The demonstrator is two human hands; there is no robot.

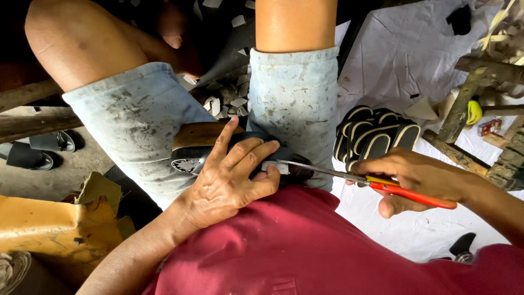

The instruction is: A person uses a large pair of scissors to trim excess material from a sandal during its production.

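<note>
My left hand (232,177) presses down on a dark shoe (192,158) with a tan wooden-looking sole, held between my knees on my lap. Its fingers pinch a small pale strip at the shoe's edge. My right hand (417,177) grips a pair of scissors (349,177) with red and yellow handles. The metal blades point left and reach the pale strip beside my left thumb. Most of the shoe is hidden under my left hand.
A stack of black insoles with pale rims (376,136) lies on a white sheet (404,49) to the right. Wooden sticks (464,104) and a small red box (489,127) sit at far right. Yellow-brown material (54,224) lies at lower left, dark sandals (38,150) on the floor.
</note>
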